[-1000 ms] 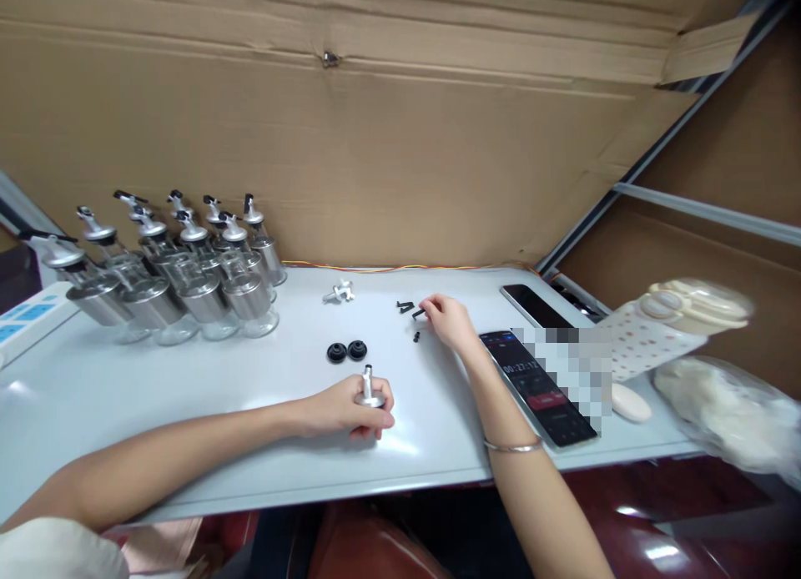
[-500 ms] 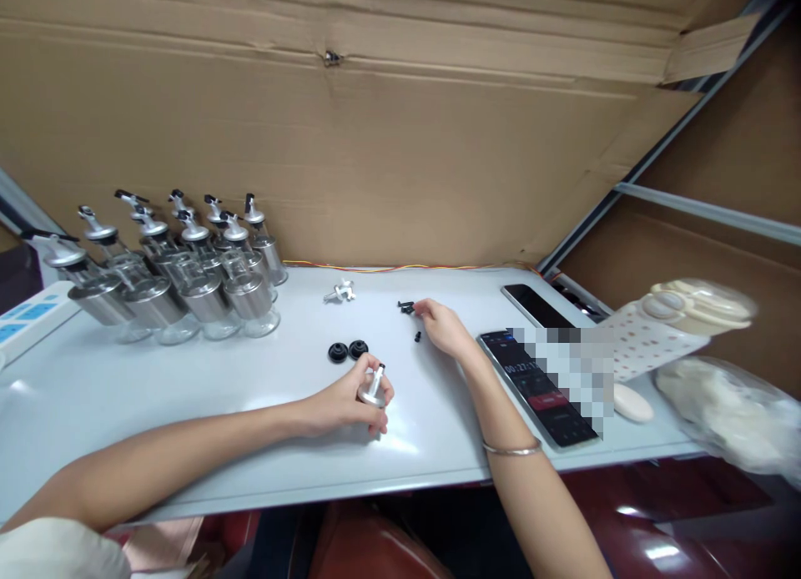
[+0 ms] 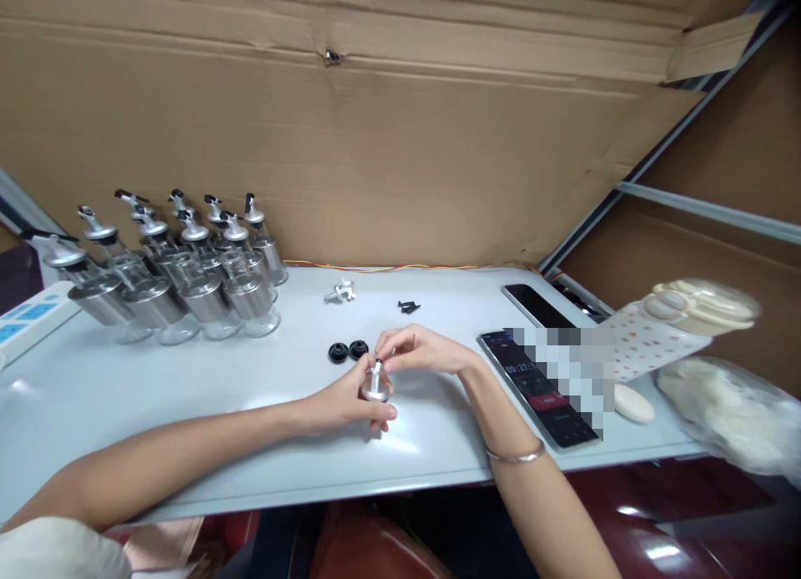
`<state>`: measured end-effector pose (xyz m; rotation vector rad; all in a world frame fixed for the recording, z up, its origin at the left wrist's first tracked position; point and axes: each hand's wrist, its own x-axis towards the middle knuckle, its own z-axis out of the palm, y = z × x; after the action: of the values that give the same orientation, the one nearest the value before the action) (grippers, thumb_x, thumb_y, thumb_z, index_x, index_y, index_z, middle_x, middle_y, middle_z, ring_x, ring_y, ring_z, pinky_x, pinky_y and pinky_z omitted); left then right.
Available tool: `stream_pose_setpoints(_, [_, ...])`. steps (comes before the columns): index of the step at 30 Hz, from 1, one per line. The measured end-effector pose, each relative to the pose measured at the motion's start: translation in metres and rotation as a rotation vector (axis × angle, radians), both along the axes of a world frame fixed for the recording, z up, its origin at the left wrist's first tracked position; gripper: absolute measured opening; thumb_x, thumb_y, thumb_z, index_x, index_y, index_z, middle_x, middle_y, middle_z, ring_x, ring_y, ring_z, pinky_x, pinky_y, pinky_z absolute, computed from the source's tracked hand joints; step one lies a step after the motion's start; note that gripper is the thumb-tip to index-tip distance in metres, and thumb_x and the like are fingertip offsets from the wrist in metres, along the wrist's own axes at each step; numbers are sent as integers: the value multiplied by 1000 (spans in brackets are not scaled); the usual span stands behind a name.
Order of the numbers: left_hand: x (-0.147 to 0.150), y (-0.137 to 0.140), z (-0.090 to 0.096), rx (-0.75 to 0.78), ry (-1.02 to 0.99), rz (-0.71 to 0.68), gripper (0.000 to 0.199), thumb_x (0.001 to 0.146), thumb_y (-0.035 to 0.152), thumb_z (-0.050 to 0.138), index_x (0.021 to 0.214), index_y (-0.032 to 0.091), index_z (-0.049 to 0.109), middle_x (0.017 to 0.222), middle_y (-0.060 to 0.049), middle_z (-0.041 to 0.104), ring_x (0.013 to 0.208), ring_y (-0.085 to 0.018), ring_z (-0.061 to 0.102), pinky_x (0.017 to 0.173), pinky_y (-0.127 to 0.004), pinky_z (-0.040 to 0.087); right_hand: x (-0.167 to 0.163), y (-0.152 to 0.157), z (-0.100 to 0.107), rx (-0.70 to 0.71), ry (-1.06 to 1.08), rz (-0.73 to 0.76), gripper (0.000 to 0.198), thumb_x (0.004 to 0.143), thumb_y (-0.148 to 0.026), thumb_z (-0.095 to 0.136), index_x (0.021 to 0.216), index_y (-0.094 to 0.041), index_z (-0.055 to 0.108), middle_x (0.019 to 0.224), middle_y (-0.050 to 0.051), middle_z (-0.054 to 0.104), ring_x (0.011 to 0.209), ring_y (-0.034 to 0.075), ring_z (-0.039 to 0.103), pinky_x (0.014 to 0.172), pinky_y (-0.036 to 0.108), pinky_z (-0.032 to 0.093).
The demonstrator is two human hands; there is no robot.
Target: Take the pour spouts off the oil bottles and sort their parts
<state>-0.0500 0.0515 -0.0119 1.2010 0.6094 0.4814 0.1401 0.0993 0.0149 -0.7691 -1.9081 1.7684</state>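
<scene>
- Currently, the left hand [image 3: 344, 404] grips a silver pourer top [image 3: 376, 388], spout up, toward the surface's [image 3: 281, 470] near edge.
- Right hand [image 3: 425, 349]: fingertips at the spout's black tip [image 3: 379, 361]; cannot tell whether they hold anything.
- Two black stoppers [image 3: 339, 353] lie just past the left hand.
- Black levers [image 3: 409, 307], then silvery spouts [image 3: 342, 292], lie nearer the far edge.

Silver pourer top [image 3: 375, 391], black stoppers [image 3: 339, 353], white tabletop [image 3: 263, 458], spotted white cup [image 3: 654, 345]
</scene>
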Motion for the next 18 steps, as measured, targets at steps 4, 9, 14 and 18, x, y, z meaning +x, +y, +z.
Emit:
stream_pose_setpoints(4, [3, 1, 0, -53, -52, -13, 42, 69, 28, 73, 92, 18, 40, 68, 6, 52, 52, -7, 53, 64, -30, 48, -6, -2, -1, -48, 23, 19, 21, 80, -34, 65, 85, -13, 66, 78, 2, 66, 69, 11, 60, 71, 27, 47])
stream_pose_setpoints(9, [2, 2, -1, -83, -5, -44, 34, 71, 33, 72, 91, 14, 51, 61, 4, 54, 60, -11, 58, 64, -27, 45, -7, -3, 1, -15, -16, -2, 24, 80, -38, 65, 81, -14, 65, 73, 0, 64, 66, 10, 57, 69, 25, 46])
stream_pose_setpoints(14, [1, 3, -2, -101, -40, 14, 32, 64, 27, 78, 84, 14, 56, 69, 4, 55, 63, -9, 58, 65, -25, 44, -6, -3, 3, 16, -1, -56, 30, 75, -42, 68, 83, -14, 66, 82, 3, 65, 77, 12, 59, 76, 27, 46])
stream_pose_setpoints(18, [2, 3, -4, -138, -60, 16, 31, 66, 27, 77, 84, 15, 55, 66, 4, 54, 61, -9, 58, 65, -25, 44, -11, -5, 1, 24, 21, -74, 33, 77, -48, 65, 74, -15, 60, 65, -2, 60, 67, 11, 56, 70, 27, 45])
